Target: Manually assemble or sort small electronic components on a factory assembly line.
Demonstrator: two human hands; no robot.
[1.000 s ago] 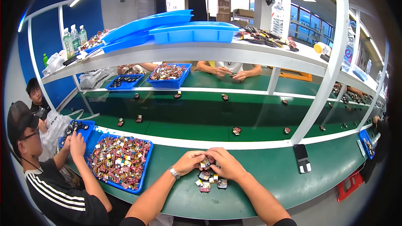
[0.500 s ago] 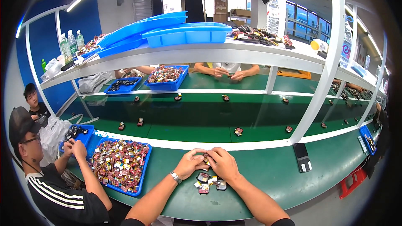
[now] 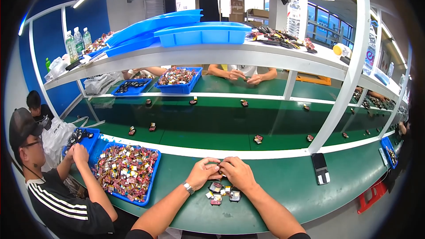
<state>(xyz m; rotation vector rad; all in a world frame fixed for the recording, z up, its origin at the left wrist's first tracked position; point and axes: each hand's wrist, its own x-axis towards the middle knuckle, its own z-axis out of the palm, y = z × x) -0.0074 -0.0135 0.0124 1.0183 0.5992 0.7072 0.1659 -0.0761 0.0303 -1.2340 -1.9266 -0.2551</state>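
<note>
My left hand (image 3: 204,172) and my right hand (image 3: 238,172) meet over the green bench, fingers closed together around a small electronic piece (image 3: 222,172). Most of that piece is hidden by the fingers; only a dark, brownish bit shows. Just below my hands lie several small assemblies (image 3: 216,199), black housings with reddish boards and white and yellow parts. Another of them, a housing with a pale grey face (image 3: 234,195), lies beside my right wrist. A silver watch sits on my left wrist.
A blue tray (image 3: 156,181) heaped with reddish boards stands left, near a co-worker (image 3: 66,190) handling something small. A black case (image 3: 320,168) lies right. Beyond a white rail, small assemblies (image 3: 258,139) dot a green belt. A white post (image 3: 338,71) and shelf (image 3: 265,55) rise ahead.
The view has turned slightly left. My fingers have closed further over the small piece, hiding more of it. The assemblies below my hands lie as before.
</note>
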